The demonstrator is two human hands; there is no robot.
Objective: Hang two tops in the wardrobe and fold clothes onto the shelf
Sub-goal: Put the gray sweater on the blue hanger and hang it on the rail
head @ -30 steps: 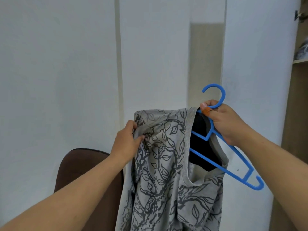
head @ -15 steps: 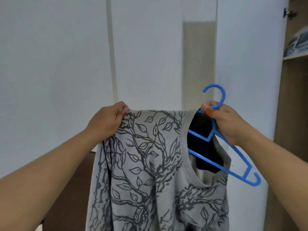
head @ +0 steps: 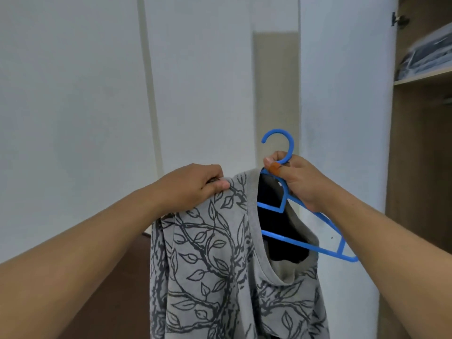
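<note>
A grey top [head: 215,265] printed with dark leaves and branches hangs in front of me. My left hand [head: 195,185] grips its left shoulder at the top edge. A blue plastic hanger [head: 303,244] is partly inside the neck opening, its right arm sticking out bare to the right. My right hand [head: 297,178] holds the hanger just below its hook [head: 281,143], which points up. The top's right shoulder sags below the hanger's arm, showing the dark inside of the garment.
White wardrobe doors [head: 342,118] stand straight ahead. At the far right the wardrobe is open, with a wooden shelf [head: 423,78] bearing folded dark clothes [head: 430,55]. A brown chair [head: 115,289] is low behind my left arm.
My left hand has pulled the top's left shoulder out and then up, spreading the fabric along the hanger. The view has swung right, showing more of the open wardrobe.
</note>
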